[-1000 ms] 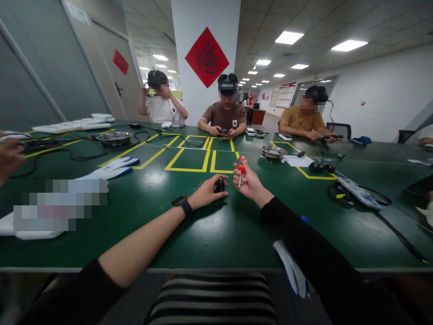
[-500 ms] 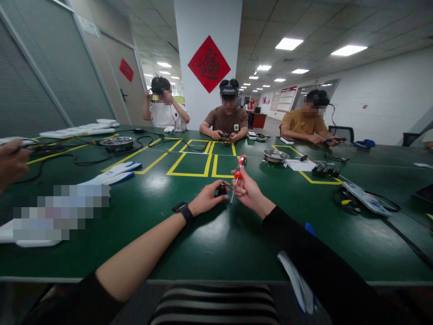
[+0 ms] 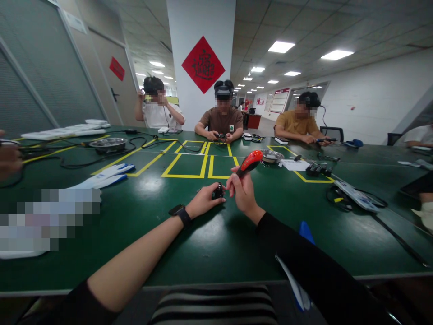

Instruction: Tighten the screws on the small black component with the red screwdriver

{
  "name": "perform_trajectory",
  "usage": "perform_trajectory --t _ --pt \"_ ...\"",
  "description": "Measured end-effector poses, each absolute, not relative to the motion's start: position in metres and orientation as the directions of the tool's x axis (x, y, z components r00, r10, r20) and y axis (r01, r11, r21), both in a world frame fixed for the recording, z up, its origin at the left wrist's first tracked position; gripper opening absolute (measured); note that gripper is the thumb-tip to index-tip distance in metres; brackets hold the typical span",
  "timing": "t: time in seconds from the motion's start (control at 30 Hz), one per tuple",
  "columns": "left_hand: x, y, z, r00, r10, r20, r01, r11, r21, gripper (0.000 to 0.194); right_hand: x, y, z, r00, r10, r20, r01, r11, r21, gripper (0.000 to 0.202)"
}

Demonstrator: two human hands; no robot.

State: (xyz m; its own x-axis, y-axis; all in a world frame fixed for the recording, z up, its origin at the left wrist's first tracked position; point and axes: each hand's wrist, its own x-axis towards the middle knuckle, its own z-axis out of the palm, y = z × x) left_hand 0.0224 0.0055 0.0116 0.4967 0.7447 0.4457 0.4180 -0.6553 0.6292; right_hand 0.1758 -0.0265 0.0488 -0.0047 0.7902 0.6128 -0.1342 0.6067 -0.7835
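My left hand (image 3: pixel 203 202) rests near the middle of the table, its thumb and fingers closed round a small black part (image 3: pixel 218 192) with a metallic-looking top. Just to its right, my right hand (image 3: pixel 245 195) grips a screwdriver (image 3: pixel 251 162) by its red and black handle. That handle slants up and to the right above my fingers. I cannot make out the screwdriver's shaft, and the tip is hidden. A small gap separates the two hands.
Yellow tape rectangles (image 3: pixel 184 174) mark the green table (image 3: pixel 216 253). White-and-blue gloves (image 3: pixel 108 175) lie left; another glove (image 3: pixel 292 282) hangs over the front edge near my right sleeve. Metal bowls (image 3: pixel 108 144) and black parts (image 3: pixel 318 169) lie farther off. Several people sit around.
My right hand has turned the screwdriver: its handle now leans right and looks larger, and its shaft no longer shows. My left hand still holds the black part. The view has shifted slightly.
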Motion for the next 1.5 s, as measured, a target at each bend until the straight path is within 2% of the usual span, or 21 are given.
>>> perform_trajectory --t 0.27,0.77,1.0,1.5 --pt "0.0214 0.0078 0.0096 0.490 0.749 0.446 0.465 -0.657 0.593 0.028 0.1769 -0.0290 0.0462 -0.085 0.756 0.649 -0.042 0.648 -0.761 0.020" --pt "0.0219 0.0049 0.0139 0.505 0.767 0.395 0.386 -0.610 0.692 0.021 0.1768 -0.0292 0.0457 -0.044 0.762 0.646 -0.071 0.643 -0.763 0.020" --pt "0.0230 0.0057 0.0148 0.498 0.781 0.377 0.392 -0.590 0.706 0.020 0.1764 -0.0286 0.0456 -0.052 0.795 0.605 -0.157 0.592 -0.791 0.026" --pt "0.0197 0.0109 0.0084 0.500 0.759 0.416 0.438 -0.637 0.635 0.034 0.1795 -0.0204 0.0429 -0.111 0.750 0.652 -0.149 0.636 -0.757 0.025"
